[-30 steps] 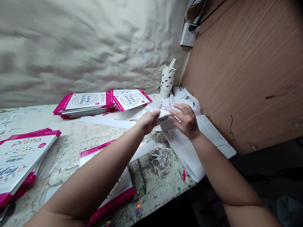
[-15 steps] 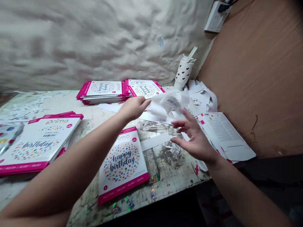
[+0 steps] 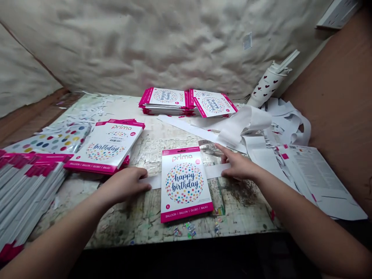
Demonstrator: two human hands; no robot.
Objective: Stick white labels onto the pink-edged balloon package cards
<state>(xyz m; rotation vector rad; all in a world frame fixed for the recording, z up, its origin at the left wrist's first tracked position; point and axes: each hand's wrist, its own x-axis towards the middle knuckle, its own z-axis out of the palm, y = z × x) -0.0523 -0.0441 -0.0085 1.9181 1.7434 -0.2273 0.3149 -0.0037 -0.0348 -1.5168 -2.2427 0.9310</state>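
A white balloon packet (image 3: 186,184) with pink edges and "happy birthday" in a ring of dots lies face up before me. Under it runs a white paper strip (image 3: 217,171), its ends showing on both sides. My left hand (image 3: 126,186) pinches the strip's left end between thumb and fingers. At the other end my right hand (image 3: 240,164) has its thumb and curled fingers on the strip, with the index finger stretched out towards a small clear label piece (image 3: 206,143). The tips of the curled fingers are partly hidden.
More packets stand in a stack (image 3: 165,108) at the back, in a pile (image 3: 104,147) at left and in a row (image 3: 31,193) at the near left. Loose white strips (image 3: 247,120), a heart-patterned tumbler (image 3: 266,85) and printed cards (image 3: 322,174) occupy the right side.
My left hand has left the crumpled clear and white material at the back and come down to the strip's left end. My right hand has lowered onto its right end. The view has turned left.
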